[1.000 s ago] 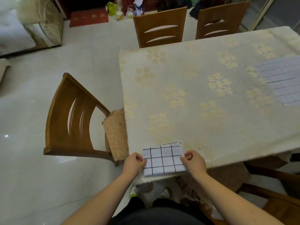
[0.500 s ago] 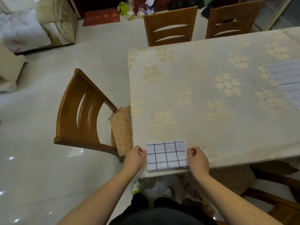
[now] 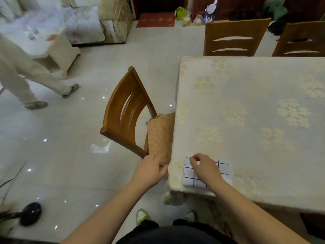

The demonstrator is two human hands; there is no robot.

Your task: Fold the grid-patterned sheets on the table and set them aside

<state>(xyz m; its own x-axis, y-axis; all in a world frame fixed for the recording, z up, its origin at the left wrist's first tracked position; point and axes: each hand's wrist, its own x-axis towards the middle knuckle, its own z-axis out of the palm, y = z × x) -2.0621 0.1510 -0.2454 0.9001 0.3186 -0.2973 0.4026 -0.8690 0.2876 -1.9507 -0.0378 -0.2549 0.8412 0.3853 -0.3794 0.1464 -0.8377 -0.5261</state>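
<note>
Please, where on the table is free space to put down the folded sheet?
The tablecloth is bare beyond the folded sheet and to its right, up to the far chairs. Crowded only at the near left corner, where the right hand rests on the sheet.

This is a lived-in home, an open dining and sitting room on one glossy pale tiled floor (image 3: 73, 155). A dining bench (image 3: 255, 106) under a cream cloth with gold flower sprays is ringed by curved-back wooden chairs, one (image 3: 126, 113) with a patterned seat cushion at its left edge and two more (image 3: 233, 38) (image 3: 302, 39) at its far edge. Past its far left corner stand a floral upholstered sofa (image 3: 98, 23) and a red doormat (image 3: 155, 19) (small bags and bottles clustered beside it), while another person's trousered legs (image 3: 22, 74) and shoes cross the floor at left.
</note>
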